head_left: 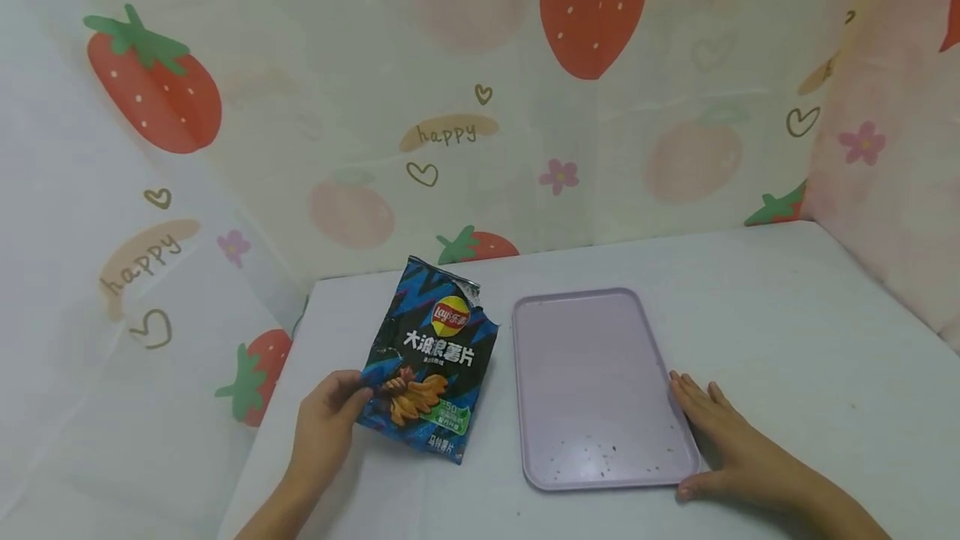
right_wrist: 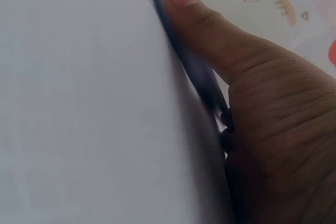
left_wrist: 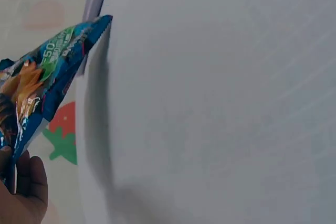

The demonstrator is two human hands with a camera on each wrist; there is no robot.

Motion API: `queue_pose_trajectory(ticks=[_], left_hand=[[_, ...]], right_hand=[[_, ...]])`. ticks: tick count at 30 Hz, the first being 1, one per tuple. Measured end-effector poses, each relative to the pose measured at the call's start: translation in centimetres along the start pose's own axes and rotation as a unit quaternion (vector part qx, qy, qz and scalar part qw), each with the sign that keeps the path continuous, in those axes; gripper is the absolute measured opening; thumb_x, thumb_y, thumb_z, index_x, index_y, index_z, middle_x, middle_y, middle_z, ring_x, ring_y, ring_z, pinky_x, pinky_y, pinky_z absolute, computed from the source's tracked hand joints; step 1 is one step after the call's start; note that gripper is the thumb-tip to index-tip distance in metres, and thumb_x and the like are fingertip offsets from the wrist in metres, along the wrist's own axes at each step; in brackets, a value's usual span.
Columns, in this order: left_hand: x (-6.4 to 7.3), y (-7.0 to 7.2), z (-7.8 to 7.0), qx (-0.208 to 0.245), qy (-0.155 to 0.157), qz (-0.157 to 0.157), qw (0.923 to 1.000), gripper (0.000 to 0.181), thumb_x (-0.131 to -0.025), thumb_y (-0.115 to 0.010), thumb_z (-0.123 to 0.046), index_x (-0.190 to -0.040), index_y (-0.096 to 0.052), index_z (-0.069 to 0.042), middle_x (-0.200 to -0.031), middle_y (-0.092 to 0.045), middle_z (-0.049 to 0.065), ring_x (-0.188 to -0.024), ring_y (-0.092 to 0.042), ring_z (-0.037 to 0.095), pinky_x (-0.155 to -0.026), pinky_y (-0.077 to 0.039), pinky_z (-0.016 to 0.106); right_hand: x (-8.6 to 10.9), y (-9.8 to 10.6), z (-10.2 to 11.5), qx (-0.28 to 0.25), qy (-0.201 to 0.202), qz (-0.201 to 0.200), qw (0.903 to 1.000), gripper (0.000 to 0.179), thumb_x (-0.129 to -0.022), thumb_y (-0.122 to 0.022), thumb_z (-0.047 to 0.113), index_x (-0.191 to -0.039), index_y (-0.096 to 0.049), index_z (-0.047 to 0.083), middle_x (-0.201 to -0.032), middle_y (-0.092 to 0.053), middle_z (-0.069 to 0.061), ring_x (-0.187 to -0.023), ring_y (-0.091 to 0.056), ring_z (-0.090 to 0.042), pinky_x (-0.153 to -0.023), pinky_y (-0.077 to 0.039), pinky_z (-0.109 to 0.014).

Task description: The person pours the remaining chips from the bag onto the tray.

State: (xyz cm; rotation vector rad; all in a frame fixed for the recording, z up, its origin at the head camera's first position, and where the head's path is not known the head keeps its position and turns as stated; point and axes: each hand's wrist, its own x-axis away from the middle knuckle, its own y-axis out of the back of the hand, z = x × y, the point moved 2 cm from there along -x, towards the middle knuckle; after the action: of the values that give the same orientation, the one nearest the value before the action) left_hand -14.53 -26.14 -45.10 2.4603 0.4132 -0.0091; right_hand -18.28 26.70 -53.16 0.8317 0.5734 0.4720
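My left hand [head_left: 327, 423] pinches the lower left edge of a blue and black chip bag [head_left: 442, 377], thumb in front. The bag is tilted, its top torn at the right corner with silvery lining showing; what is inside cannot be seen. In the left wrist view the chip bag [left_wrist: 58, 69] stands out from the fingers [left_wrist: 37, 179] at the left edge. Beside it lies a pale purple tray [head_left: 592, 382] with small dark crumbs near its front. My right hand [head_left: 738, 448] rests with extended fingers against the tray's right edge, thumb at the near corner.
A white-covered table [head_left: 795, 340] carries the tray, with its far edge along a strawberry-patterned curtain [head_left: 600, 190]. More patterned cloth [head_left: 892, 157] hangs at the right. A few specks dot the tabletop.
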Motion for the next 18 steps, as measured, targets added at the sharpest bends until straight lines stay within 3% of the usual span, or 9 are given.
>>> queue_pose_trajectory(ticks=[3,9,18], left_hand=[[0.0,0.5,-0.8,0.007,-0.021,-0.018,0.9996,0.014,-0.104,-0.062,-0.013,-0.116,-0.066,-0.008,-0.116,-0.072,0.006,-0.110,-0.067,0.015,-0.088,-0.050,0.009],[-0.3,1.3,-2.6,0.015,-0.062,-0.031,0.9975,0.013,-0.103,-0.064,-0.017,-0.113,-0.067,-0.009,-0.110,-0.073,0.004,-0.098,-0.067,0.008,-0.085,-0.052,0.011],[-1.4,2.1,-5.6,0.021,-0.093,-0.023,0.9951,0.016,-0.104,-0.063,-0.023,-0.113,-0.068,-0.011,-0.107,-0.073,0.004,-0.093,-0.067,0.015,-0.083,-0.054,0.012]], right_hand=[[0.0,0.1,0.2,-0.005,-0.002,0.002,1.0000,0.127,-0.068,-0.084,0.062,-0.161,-0.023,0.000,-0.164,-0.025,-0.028,-0.154,0.007,0.004,-0.119,0.011,-0.011],[0.0,0.2,0.3,-0.012,-0.017,0.013,0.9997,0.128,-0.068,-0.083,0.064,-0.162,-0.022,0.002,-0.165,-0.023,-0.026,-0.153,0.009,0.005,-0.118,0.012,-0.010],[0.0,0.5,0.5,-0.008,-0.004,0.010,0.9999,0.128,-0.067,-0.083,0.064,-0.160,-0.023,-0.001,-0.164,-0.025,-0.028,-0.153,0.007,0.005,-0.119,0.011,-0.012]])
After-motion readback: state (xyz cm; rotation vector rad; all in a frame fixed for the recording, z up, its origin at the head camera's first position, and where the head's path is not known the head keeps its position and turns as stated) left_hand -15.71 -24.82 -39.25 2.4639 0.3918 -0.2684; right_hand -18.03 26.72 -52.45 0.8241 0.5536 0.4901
